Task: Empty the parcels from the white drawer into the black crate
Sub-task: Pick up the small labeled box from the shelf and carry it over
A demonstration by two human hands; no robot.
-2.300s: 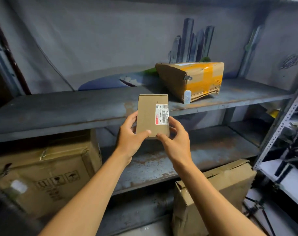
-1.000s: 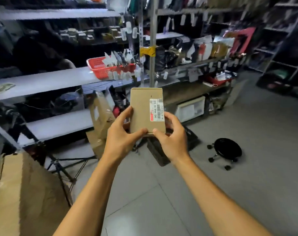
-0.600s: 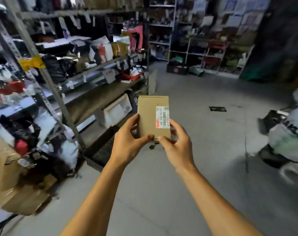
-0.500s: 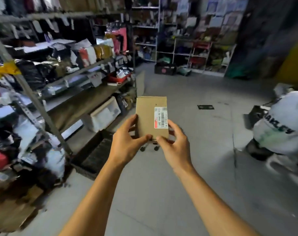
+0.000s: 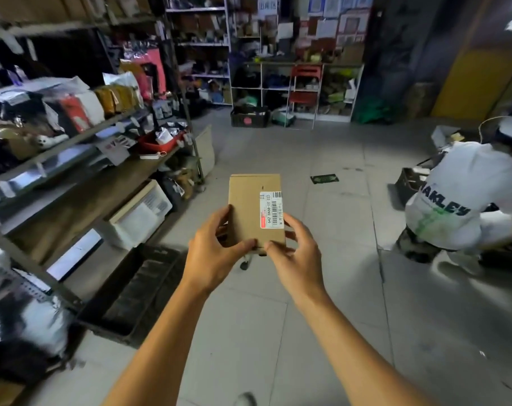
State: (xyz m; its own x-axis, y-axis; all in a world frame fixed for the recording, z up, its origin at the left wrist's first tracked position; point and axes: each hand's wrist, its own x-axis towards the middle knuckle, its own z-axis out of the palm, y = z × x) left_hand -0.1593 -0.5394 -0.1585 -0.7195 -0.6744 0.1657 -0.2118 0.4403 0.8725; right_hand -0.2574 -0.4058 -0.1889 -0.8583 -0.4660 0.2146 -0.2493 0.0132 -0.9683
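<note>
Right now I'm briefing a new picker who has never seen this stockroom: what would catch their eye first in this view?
First, the small cardboard parcel with a white barcode label, held upright at centre frame by the left hand and right hand. Next, a person in a white shirt bending low at the right edge. Last, the black crate on the floor at lower left, beside the crowded shelving.
</note>
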